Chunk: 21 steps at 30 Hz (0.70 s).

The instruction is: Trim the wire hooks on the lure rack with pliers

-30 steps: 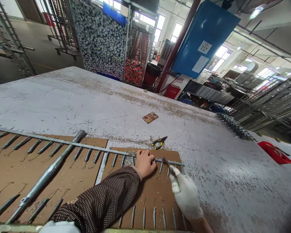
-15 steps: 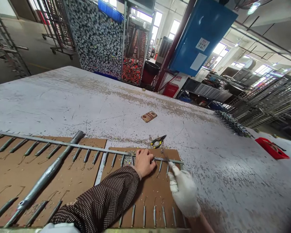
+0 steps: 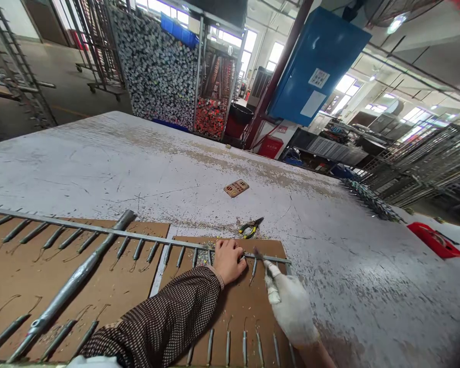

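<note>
My left hand [image 3: 230, 261] is bare, its fingers curled over a long thin metal bar [image 3: 191, 245] and pressed down on it. Short grey metal rods [image 3: 138, 249] with bent wire hooks at their ends hang off the bar at intervals. My right hand [image 3: 293, 306], in a white glove, is closed on a slim tool with a dark tip [image 3: 257, 251]; its kind is hard to make out through blur. That tip is at the bar, just right of my left hand. Beyond the bar lie pliers [image 3: 251, 228] with black and yellow handles.
Brown cardboard sheets [image 3: 230, 301] lie beneath the bar on a scratched white table [image 3: 168, 179]. A thick metal tube [image 3: 80, 273] crosses under the bar at left. A printed card [image 3: 236, 188] lies farther back, and a red tray [image 3: 433, 240] sits at right.
The tool's tip in my right hand has come down toward the bar. My left hand stays in place on it. The view has shifted slightly.
</note>
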Each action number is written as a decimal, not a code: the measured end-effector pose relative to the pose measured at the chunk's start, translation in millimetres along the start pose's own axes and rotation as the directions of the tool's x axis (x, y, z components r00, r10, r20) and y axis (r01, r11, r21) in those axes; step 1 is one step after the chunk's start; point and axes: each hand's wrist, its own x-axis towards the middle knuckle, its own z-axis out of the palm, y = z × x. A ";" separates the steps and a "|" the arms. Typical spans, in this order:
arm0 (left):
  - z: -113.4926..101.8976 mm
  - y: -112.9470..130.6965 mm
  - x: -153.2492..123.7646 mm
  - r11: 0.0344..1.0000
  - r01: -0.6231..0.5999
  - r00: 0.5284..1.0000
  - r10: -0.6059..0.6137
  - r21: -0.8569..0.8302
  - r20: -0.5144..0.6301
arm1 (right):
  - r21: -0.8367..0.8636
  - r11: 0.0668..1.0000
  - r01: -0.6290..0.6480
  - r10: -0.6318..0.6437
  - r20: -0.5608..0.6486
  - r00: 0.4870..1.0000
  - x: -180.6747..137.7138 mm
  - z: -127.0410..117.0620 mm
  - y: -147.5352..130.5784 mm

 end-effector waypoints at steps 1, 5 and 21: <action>0.2 -0.1 0.0 1.000 -0.002 1.000 0.002 0.003 -0.005 | 0.014 1.000 -0.022 0.022 -0.015 1.000 -0.3 -1.6 0.4; 0.5 -0.3 0.1 1.000 0.004 1.000 -0.004 0.019 -0.007 | 0.022 0.999 0.049 -0.049 0.029 0.998 0.0 1.3 0.0; -3.9 3.0 -2.1 1.000 0.004 0.999 -0.003 0.011 -0.034 | 0.354 0.862 -0.364 0.397 -0.022 0.918 -54.7 9.2 32.7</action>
